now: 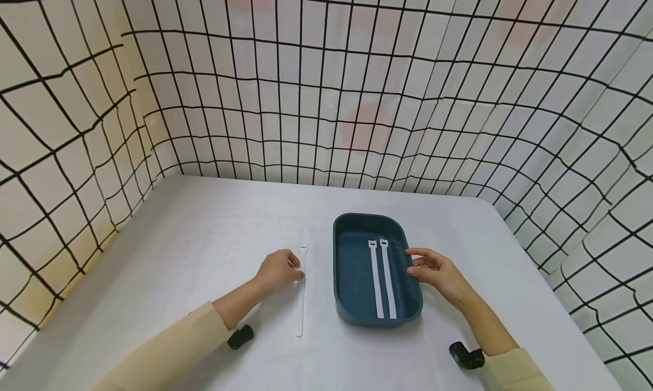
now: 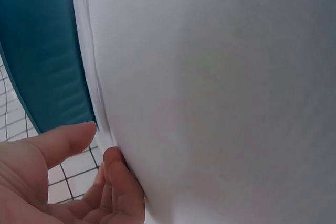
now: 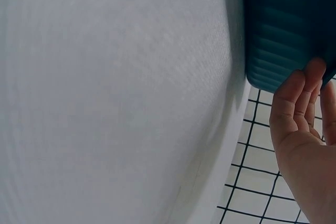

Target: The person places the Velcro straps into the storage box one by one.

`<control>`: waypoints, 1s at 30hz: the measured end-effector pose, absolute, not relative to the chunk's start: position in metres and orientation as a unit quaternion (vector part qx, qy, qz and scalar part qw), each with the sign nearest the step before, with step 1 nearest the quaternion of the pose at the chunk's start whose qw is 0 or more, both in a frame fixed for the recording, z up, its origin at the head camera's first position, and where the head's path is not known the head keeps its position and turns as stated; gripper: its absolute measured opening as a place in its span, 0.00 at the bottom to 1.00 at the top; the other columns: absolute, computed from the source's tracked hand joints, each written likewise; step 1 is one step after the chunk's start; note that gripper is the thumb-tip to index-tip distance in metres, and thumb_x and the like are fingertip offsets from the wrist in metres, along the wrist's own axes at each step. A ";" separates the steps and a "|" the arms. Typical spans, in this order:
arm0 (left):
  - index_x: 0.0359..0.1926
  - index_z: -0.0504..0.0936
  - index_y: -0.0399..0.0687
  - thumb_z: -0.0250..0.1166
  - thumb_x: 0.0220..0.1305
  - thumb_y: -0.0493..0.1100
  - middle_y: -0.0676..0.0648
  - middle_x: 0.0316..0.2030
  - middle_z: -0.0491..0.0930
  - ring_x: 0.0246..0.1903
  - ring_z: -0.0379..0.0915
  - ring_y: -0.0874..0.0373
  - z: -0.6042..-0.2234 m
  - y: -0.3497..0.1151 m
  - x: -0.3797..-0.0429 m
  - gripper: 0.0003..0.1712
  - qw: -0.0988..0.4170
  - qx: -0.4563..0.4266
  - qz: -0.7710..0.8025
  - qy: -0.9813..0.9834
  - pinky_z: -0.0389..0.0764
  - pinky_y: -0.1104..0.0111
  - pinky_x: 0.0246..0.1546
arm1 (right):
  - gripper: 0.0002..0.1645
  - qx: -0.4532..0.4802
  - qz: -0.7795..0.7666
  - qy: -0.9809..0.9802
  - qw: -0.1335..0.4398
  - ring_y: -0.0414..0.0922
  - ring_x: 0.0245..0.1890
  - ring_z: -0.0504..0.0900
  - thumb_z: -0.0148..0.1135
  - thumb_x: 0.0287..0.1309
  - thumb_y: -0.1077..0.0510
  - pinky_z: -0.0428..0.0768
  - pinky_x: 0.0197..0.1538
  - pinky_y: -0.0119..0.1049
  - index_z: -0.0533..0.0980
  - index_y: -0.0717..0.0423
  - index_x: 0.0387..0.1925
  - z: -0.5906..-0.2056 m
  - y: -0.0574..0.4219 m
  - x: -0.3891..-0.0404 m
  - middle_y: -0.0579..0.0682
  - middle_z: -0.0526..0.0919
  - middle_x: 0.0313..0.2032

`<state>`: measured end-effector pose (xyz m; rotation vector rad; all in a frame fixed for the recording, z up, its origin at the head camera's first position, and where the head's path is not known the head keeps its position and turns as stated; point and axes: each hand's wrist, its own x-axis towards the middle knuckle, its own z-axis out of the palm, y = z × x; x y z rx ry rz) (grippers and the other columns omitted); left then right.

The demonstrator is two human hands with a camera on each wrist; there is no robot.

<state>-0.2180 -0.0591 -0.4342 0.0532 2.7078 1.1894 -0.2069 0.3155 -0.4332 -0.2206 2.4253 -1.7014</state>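
Observation:
A white hook-and-loop cable tie (image 1: 301,306) with a slotted head lies lengthwise on the white table, left of a dark teal tray. My left hand (image 1: 278,269) is at its upper half. In the left wrist view, the thumb and curled fingers (image 2: 126,182) hold the cable tie (image 2: 94,82) between their tips. My right hand (image 1: 441,275) holds the right rim of the tray (image 1: 340,266). The right wrist view shows its fingers (image 3: 289,98) against the tray's ribbed outer wall (image 3: 273,40). Two similar white cable ties (image 1: 376,280) lie side by side inside the tray.
Black wire grid (image 1: 306,96) over white cloth surrounds the table (image 1: 229,221) at the back and both sides. A dark wrist device sits near each sleeve, at the left (image 1: 241,337) and the right (image 1: 466,356).

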 end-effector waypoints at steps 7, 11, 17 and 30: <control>0.31 0.76 0.40 0.75 0.52 0.41 0.48 0.28 0.76 0.27 0.70 0.55 -0.435 -0.056 -0.220 0.15 0.068 0.032 0.365 0.928 0.73 0.66 0.30 | 0.31 -0.076 -0.569 0.814 0.084 0.47 0.41 0.79 0.64 0.63 0.58 0.81 0.47 0.34 0.66 0.64 0.64 -0.432 0.315 -0.206 0.58 0.76 0.43; 0.30 0.77 0.41 0.75 0.51 0.42 0.49 0.25 0.75 0.26 0.69 0.56 -0.435 -0.053 -0.223 0.15 0.070 0.022 0.338 0.938 0.72 0.67 0.28 | 0.31 -0.078 -0.569 0.814 0.084 0.46 0.41 0.79 0.64 0.63 0.58 0.81 0.47 0.34 0.67 0.64 0.64 -0.430 0.315 -0.206 0.57 0.76 0.42; 0.26 0.78 0.43 0.74 0.51 0.41 0.50 0.23 0.75 0.23 0.69 0.57 -0.432 -0.048 -0.224 0.12 0.083 0.008 0.320 0.944 0.69 0.68 0.23 | 0.30 -0.085 -0.573 0.811 0.084 0.47 0.41 0.78 0.63 0.64 0.60 0.81 0.46 0.34 0.66 0.65 0.64 -0.427 0.315 -0.205 0.58 0.75 0.42; 0.25 0.80 0.42 0.71 0.54 0.37 0.49 0.22 0.77 0.22 0.72 0.58 -0.437 -0.052 -0.224 0.07 0.061 0.007 0.394 0.917 0.71 0.70 0.22 | 0.31 -0.091 -0.582 0.804 0.088 0.45 0.40 0.78 0.63 0.64 0.61 0.80 0.46 0.33 0.66 0.66 0.65 -0.426 0.315 -0.203 0.58 0.75 0.41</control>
